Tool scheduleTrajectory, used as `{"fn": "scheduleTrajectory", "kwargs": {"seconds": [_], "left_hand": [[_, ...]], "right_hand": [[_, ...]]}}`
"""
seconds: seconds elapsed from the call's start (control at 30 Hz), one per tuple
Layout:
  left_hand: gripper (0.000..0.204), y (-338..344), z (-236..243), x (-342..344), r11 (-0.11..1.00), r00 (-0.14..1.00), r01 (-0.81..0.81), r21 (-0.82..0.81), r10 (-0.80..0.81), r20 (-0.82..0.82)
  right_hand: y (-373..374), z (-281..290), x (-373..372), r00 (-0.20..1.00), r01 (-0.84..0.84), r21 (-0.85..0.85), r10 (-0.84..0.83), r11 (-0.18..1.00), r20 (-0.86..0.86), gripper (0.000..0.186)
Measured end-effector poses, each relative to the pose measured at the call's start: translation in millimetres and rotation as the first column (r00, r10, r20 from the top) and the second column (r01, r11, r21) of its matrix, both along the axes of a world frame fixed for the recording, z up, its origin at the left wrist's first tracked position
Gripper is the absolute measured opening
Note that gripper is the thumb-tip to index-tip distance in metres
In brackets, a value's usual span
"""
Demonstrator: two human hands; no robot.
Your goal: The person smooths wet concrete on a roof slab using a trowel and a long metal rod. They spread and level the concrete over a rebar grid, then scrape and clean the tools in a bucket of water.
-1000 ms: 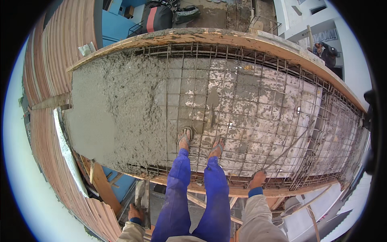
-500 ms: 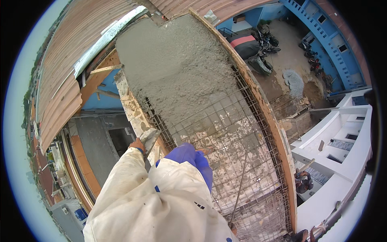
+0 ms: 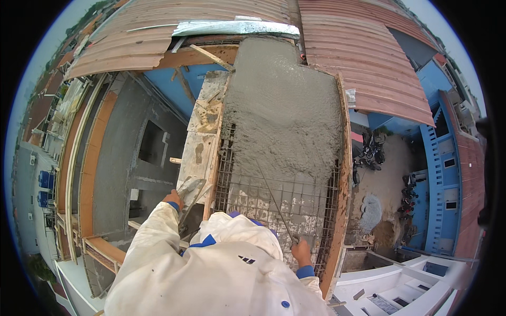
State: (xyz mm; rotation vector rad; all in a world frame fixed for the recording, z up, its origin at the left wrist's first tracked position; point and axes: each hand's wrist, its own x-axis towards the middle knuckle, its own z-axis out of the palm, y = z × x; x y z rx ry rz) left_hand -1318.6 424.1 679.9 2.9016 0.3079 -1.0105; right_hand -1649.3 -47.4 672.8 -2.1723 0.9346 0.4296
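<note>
My left hand (image 3: 173, 198) grips a cement-smeared flat float (image 3: 191, 188) outside the left formwork board (image 3: 215, 164). My right hand (image 3: 298, 247), low in view inside the right board (image 3: 342, 158), holds a long thin metal rod (image 3: 270, 189) that slants forward over the rebar grid (image 3: 268, 209) and reaches the rough edge of the wet concrete (image 3: 279, 129). The far part of the concrete is smoother. Bars show uncovered along both sides and across the near end. My pale jacket hides most of my legs and feet.
Corrugated roofs (image 3: 353, 58) with a metal strip (image 3: 234, 29) border the far end. Drops flank the narrow slab: a lower grey floor (image 3: 118, 142) with openings at left, a courtyard (image 3: 392, 152) with motorbikes and a gravel pile (image 3: 371, 213) at right. Stained panels (image 3: 203, 118) run along the left.
My view has swung left and raised from looking down at my feet to looking along the slab. My hands still hold the float and rod; the rod now points forward toward the concrete.
</note>
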Motion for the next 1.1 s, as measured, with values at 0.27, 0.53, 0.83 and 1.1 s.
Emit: {"fn": "scheduleTrajectory", "kwargs": {"seconds": [0.27,0.53,0.83,1.1], "left_hand": [[0.048,153.6,-68.0,-102.7,0.923,0.891,0.352,0.158,-0.279,-0.357],[0.051,137.5,-77.6,-107.5,0.894,0.897,-0.415,0.166,0.433,-0.088],[0.054,39.2,-35.0,-81.6,0.923,0.923,-0.383,0.023,0.382,0.043],[0.054,43.3,-49.4,-102.8,0.911,0.911,-0.411,0.037,0.411,0.025]], "right_hand": [[31.7,-1.2,87.0,0.991,-0.047,0.0,0.046,0.999,0.124,0.031],[6.4,-3.2,123.8,0.991,-0.043,0.046,0.037,0.998,0.127,0.03],[-24.7,-33.9,256.6,0.997,-0.073,0.169,0.073,0.983,0.007,0.036],[5.7,-73.8,367.2,0.999,-0.023,0.161,0.026,0.987,-0.019,0.03]]}}
